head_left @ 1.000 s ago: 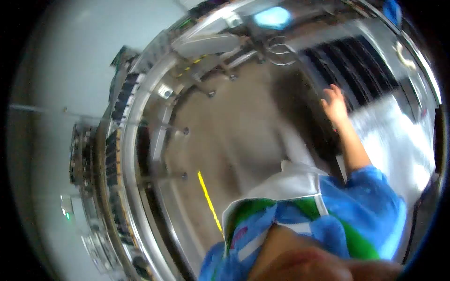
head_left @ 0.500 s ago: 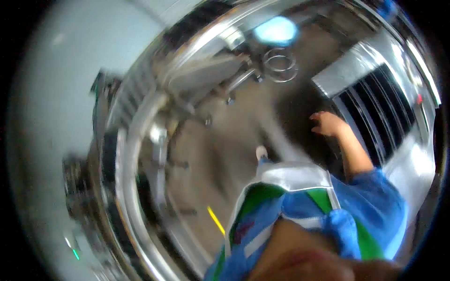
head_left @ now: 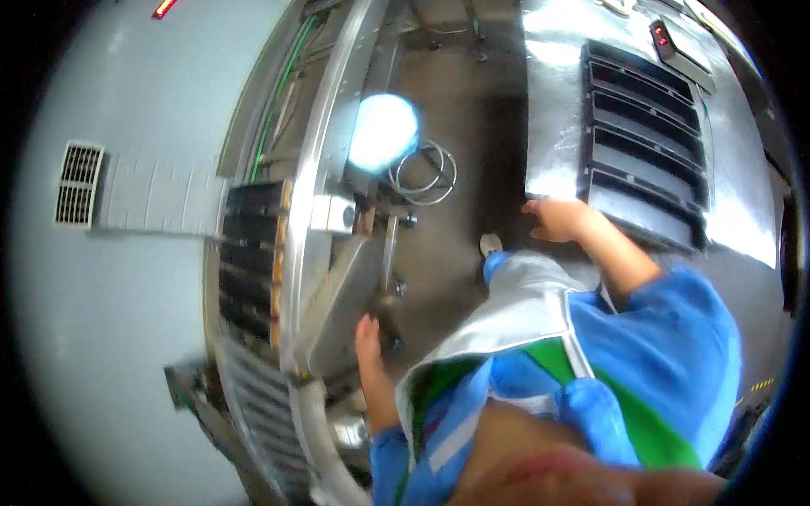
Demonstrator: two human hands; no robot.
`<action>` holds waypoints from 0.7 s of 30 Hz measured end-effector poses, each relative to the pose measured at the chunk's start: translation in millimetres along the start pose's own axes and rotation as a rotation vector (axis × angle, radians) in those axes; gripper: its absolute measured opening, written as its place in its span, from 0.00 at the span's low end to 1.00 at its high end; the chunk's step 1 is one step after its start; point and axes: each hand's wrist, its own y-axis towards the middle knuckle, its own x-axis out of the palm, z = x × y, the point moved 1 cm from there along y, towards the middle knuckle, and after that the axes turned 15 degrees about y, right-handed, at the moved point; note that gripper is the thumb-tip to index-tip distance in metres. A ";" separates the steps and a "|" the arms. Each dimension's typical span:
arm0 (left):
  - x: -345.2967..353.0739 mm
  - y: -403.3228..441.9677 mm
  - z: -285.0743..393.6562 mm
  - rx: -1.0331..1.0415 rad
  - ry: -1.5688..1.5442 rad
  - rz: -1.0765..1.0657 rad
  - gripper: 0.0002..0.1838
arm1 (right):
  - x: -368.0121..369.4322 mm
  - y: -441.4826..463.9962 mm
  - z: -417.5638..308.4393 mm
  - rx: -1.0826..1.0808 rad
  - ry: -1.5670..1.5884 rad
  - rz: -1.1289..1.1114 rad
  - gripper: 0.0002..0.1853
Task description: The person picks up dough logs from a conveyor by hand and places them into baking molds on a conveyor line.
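Note:
My right hand (head_left: 558,220) is at the near edge of a steel table (head_left: 553,126), its fingers loosely apart and nothing in them. Whether it touches the edge I cannot tell. Just beyond it, on the table, lies a black tray (head_left: 645,213) divided into several long compartments. My left hand (head_left: 368,339) hangs low beside a grey rounded panel (head_left: 342,295) under the conveyor, fingers stretched out, with no object visible in it.
A conveyor with a metal rail (head_left: 319,135) carries black slotted pieces (head_left: 251,257) along my left. Behind are a bright round pale-blue surface (head_left: 384,132) and a coiled hose (head_left: 451,173). A box with red digits (head_left: 682,55) stands on the table.
My view has turned, and the table with the black tray now stands upright on the right. My left hand has come into view. My right hand is nearer the table's edge.

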 end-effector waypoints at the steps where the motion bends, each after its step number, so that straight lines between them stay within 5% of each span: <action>1: -2.9 5.2 60.2 0.068 -0.056 -0.051 0.21 | -4.5 20.6 3.8 -0.024 -0.098 0.059 0.26; 3: -6.4 43.7 132.7 0.222 -0.159 -0.130 0.22 | -29.7 58.0 1.8 -0.052 -0.031 0.177 0.26; 6: -22.2 113.4 178.8 0.620 0.377 0.020 0.22 | -69.6 122.9 8.0 -0.107 0.068 0.366 0.27; 8: -42.6 140.1 209.1 0.637 0.781 0.145 0.23 | -100.4 135.5 -4.1 -0.044 0.149 0.501 0.26; 11: -73.7 175.8 214.1 0.564 0.772 0.148 0.24 | -116.4 150.1 -15.2 -0.064 0.289 0.778 0.27; 15: -20.6 241.4 210.5 0.396 0.468 -0.095 0.23 | -131.9 148.1 26.2 0.261 0.307 0.784 0.29; 21: 22.7 320.6 338.6 0.939 0.839 -0.272 0.20 | -109.9 127.2 61.7 0.438 0.349 0.663 0.23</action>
